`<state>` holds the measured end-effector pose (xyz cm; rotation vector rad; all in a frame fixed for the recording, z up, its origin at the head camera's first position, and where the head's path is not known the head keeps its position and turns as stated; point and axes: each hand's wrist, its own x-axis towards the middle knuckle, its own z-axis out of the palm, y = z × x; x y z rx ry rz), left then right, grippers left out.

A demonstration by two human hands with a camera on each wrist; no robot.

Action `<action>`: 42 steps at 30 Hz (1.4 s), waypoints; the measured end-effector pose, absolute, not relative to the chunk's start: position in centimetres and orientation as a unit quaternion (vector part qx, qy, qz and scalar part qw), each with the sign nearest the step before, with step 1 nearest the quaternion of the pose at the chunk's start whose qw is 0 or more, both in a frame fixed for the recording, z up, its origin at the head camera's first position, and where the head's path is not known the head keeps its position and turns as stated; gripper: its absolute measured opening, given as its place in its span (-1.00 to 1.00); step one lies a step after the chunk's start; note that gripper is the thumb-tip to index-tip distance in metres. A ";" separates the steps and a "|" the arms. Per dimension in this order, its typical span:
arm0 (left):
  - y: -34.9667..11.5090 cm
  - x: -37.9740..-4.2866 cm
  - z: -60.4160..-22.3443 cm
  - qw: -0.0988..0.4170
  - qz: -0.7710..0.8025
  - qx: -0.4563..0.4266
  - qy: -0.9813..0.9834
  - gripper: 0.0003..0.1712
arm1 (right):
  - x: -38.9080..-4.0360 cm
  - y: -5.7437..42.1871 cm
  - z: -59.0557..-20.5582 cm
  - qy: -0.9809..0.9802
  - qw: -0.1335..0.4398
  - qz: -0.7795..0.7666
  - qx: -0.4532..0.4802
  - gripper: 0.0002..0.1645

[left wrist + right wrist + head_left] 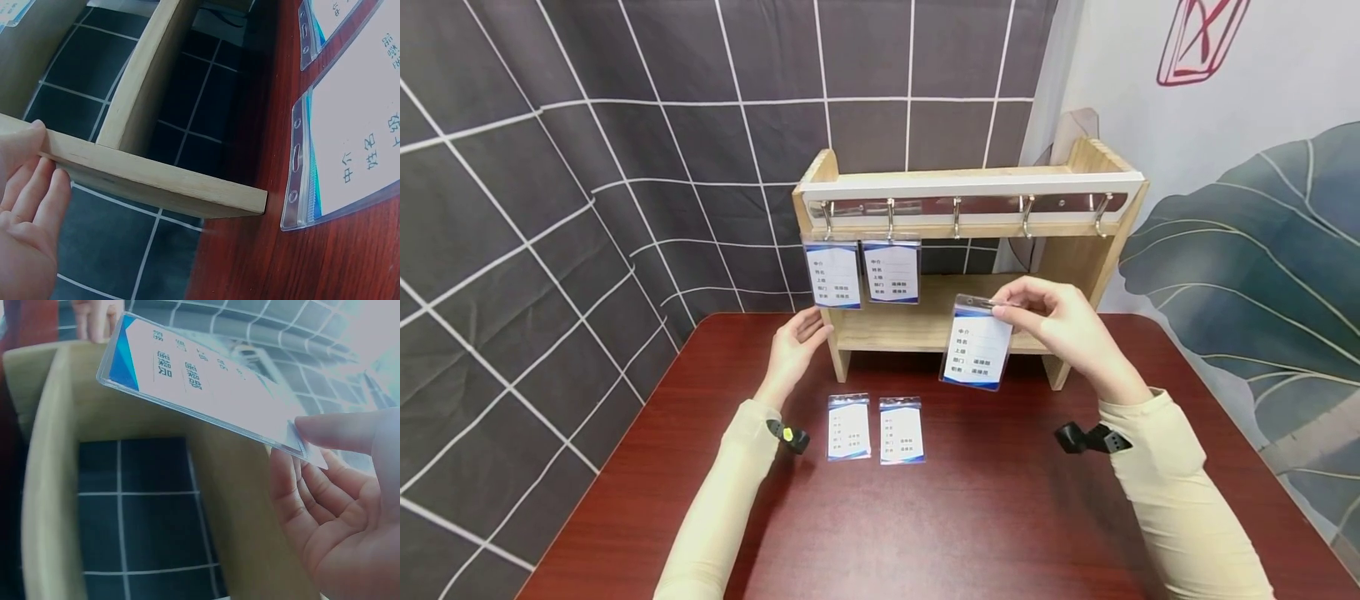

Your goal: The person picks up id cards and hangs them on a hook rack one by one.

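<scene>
head view, right hand (1054, 318) pinching clear-sleeved white badge (976, 343), blue-edged, left hand (793, 347) gripping rack (917, 325)

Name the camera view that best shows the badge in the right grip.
Head view: the held badge faces the camera, nearly all visible, with the right grip pinching its top corner. The right wrist view shows it closer, but slanted and foreshortened, lettering turned. The left wrist view shows other badges, not this one.

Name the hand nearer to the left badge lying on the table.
Left: the left hand touches the rack, beyond and left of that badge; the right hand, farther right, pinches a raised badge.
</scene>
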<state>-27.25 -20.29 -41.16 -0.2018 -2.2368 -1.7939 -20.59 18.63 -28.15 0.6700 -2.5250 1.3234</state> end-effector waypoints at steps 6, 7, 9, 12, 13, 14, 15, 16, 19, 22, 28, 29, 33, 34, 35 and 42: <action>-20.1 -27.1 -41.0 0.133 -0.626 -0.068 -0.766 -0.38 | -20.8 17.9 -26.3 -0.851 0.125 0.455 0.231 -0.83; -20.1 -27.0 -41.0 0.132 -0.628 -0.067 -0.764 -0.38 | -20.8 17.8 -26.1 -0.850 0.129 0.456 0.230 -0.83; -20.0 -27.1 -41.0 0.129 -0.631 -0.065 -0.762 -0.37 | -20.9 17.6 -25.6 -0.848 0.135 0.461 0.226 -0.84; -20.1 -27.1 -41.1 0.128 -0.634 -0.064 -0.760 -0.36 | -21.2 17.3 -25.0 -0.844 0.141 0.465 0.229 -0.82; -20.1 -27.1 -41.1 0.128 -0.635 -0.065 -0.759 -0.36 | -21.3 17.3 -24.9 -0.842 0.144 0.466 0.231 -0.82; -20.1 -27.1 -41.1 0.129 -0.635 -0.065 -0.759 -0.36 | -21.4 17.2 -24.7 -0.840 0.146 0.468 0.232 -0.81; -20.1 -27.1 -41.1 0.129 -0.635 -0.066 -0.758 -0.35 | -21.4 17.2 -24.6 -0.838 0.148 0.470 0.232 -0.81; -20.1 -27.1 -41.1 0.130 -0.635 -0.066 -0.758 -0.36 | -21.5 17.2 -24.5 -0.837 0.152 0.472 0.233 -0.80; -20.0 -27.1 -41.0 0.132 -0.634 -0.065 -0.759 -0.36 | -21.7 17.0 -24.1 -0.834 0.163 0.474 0.232 -0.80; -19.9 -27.2 -41.0 0.134 -0.629 -0.063 -0.763 -0.37 | -21.9 16.7 -23.9 -0.834 0.172 0.472 0.229 -0.80; -20.0 -27.0 -41.1 0.133 -0.622 -0.060 -0.769 -0.37 | -22.6 16.2 -23.8 -0.833 0.187 0.468 0.229 -0.81; -19.9 -27.0 -41.1 0.133 -0.622 -0.060 -0.769 -0.37 | -22.8 16.1 -23.8 -0.833 0.191 0.466 0.229 -0.81; -20.0 -27.0 -41.2 0.137 -0.623 -0.064 -0.767 -0.39 | -23.5 15.6 -24.1 -0.838 0.214 0.444 0.234 -0.82; -20.0 -27.0 -41.2 0.137 -0.624 -0.065 -0.767 -0.38 | -23.6 15.5 -24.2 -0.839 0.221 0.438 0.235 -0.82; -20.0 -27.0 -41.2 0.137 -0.624 -0.065 -0.766 -0.38 | -23.7 15.4 -24.3 -0.841 0.227 0.432 0.234 -0.83; -20.1 -27.1 -41.1 0.128 -0.627 -0.062 -0.766 -0.34 | -24.2 14.9 -24.3 -0.840 0.247 0.427 0.226 -0.81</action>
